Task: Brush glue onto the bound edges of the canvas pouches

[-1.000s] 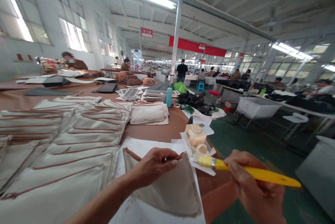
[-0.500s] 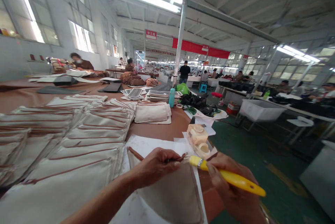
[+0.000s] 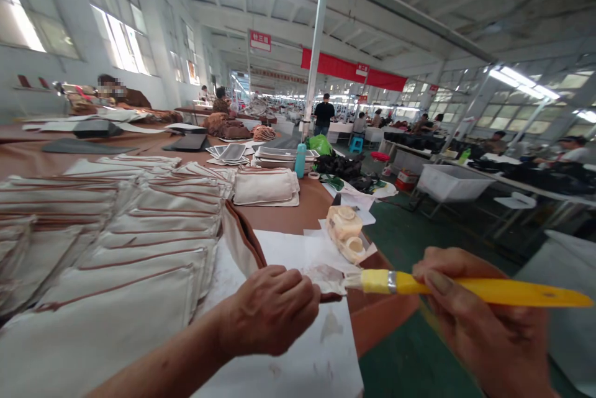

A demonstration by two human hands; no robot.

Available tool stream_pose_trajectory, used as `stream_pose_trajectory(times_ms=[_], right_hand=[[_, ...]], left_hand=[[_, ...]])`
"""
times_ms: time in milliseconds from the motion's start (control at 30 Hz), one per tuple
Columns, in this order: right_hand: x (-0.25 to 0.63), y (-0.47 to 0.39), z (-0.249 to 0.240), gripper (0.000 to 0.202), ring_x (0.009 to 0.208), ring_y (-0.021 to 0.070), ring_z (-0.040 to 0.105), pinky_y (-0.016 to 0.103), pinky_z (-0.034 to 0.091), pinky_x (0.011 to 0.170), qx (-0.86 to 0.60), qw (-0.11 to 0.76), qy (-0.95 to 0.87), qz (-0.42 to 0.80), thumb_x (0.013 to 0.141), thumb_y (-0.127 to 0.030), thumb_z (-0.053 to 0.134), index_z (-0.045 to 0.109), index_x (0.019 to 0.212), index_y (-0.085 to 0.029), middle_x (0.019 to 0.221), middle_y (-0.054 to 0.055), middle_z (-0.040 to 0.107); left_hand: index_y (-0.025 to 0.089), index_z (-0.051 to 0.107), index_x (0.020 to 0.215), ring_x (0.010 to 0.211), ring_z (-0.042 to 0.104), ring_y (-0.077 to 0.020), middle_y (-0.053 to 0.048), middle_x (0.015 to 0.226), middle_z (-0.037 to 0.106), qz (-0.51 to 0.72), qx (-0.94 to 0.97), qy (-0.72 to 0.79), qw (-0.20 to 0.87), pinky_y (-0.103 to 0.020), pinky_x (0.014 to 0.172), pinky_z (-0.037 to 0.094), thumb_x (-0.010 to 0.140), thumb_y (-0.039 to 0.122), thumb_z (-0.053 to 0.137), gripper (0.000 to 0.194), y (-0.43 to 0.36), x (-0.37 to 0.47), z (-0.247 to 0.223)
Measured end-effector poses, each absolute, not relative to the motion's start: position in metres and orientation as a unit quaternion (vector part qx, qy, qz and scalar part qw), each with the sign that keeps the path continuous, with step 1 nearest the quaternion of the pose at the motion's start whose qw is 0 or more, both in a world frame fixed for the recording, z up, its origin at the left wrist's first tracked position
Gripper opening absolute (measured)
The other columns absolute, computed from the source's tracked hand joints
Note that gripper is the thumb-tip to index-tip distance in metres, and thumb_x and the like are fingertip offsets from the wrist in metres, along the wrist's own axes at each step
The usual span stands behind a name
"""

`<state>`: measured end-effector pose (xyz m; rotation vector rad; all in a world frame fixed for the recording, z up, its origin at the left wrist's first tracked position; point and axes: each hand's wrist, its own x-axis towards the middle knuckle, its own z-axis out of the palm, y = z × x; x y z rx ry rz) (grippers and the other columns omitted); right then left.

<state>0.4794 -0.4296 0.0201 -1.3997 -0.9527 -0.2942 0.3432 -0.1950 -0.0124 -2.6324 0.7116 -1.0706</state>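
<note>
My left hand [image 3: 274, 311] is closed round a beige fabric pouch piece [image 3: 237, 233] with brown edging, lifted off the white paper [image 3: 333, 339]. Part of the piece is hidden behind that hand, and a brown-edged end pokes out at its right. Between thumb and fingers, my right hand [image 3: 484, 317] grips a yellow-handled paintbrush [image 3: 516, 292], held level. Its pale bristles point left, close by the protruding end; whether they touch it I cannot tell. Just behind the brush stand a stained plastic glue bottle [image 3: 344, 224] and a roll of tape [image 3: 354, 248].
Rows of overlapping beige pouch pieces [image 3: 139, 261] cover the left of the brown table [image 3: 279, 218]. Beyond are a short stack of pieces [image 3: 265, 187], a teal bottle [image 3: 300, 160] and black bags [image 3: 339, 165]. Green floor [image 3: 395, 348] lies past the right edge; co-workers sit farther off.
My left hand has turned over and lifted the pouch piece, which now stands up off the paper. The right hand with the paintbrush has shifted right, and the brush is now more level.
</note>
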Motion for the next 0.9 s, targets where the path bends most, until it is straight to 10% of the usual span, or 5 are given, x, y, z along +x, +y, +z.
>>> stream_pose_trajectory(times_ms=[200, 733, 900], right_hand=[[0.479, -0.435, 0.024, 0.013, 0.068, 0.0180, 0.062, 0.025, 0.051, 0.058, -0.664, 0.513, -0.540, -0.057, 0.095, -0.025, 0.063, 0.069, 0.083, -0.023, 0.078, 0.004, 0.066], [0.481, -0.431, 0.013, 0.006, 0.077, 0.0211, 0.065, 0.028, 0.053, 0.062, -0.642, 0.533, -0.552, -0.005, 0.095, -0.025, 0.064, 0.070, 0.094, -0.024, 0.082, 0.004, 0.067], [0.492, -0.454, 0.006, 0.011, 0.084, 0.0247, 0.066, 0.029, 0.056, 0.064, -0.649, 0.632, -0.413, -0.088, 0.088, -0.034, 0.073, 0.070, 0.083, -0.025, 0.084, 0.006, 0.065]], left_hand=[[0.014, 0.060, 0.092, 0.060, 0.049, -0.0148, -0.003, 0.079, 0.066, -0.396, -0.871, 0.266, 0.118, -0.034, 0.053, 0.031, 0.098, 0.014, 0.038, 0.022, -0.194, 0.336, -0.010], [0.017, 0.059, 0.091, 0.060, 0.049, -0.0143, -0.001, 0.074, 0.061, -0.344, -0.902, 0.245, 0.086, -0.031, 0.056, 0.033, 0.102, 0.018, 0.038, 0.023, -0.183, 0.337, -0.018], [0.016, 0.063, 0.075, 0.063, 0.054, -0.0121, -0.002, 0.072, 0.062, -0.206, -0.958, 0.186, -0.068, -0.024, 0.056, 0.034, 0.098, 0.054, 0.050, 0.047, -0.162, 0.381, -0.005]])
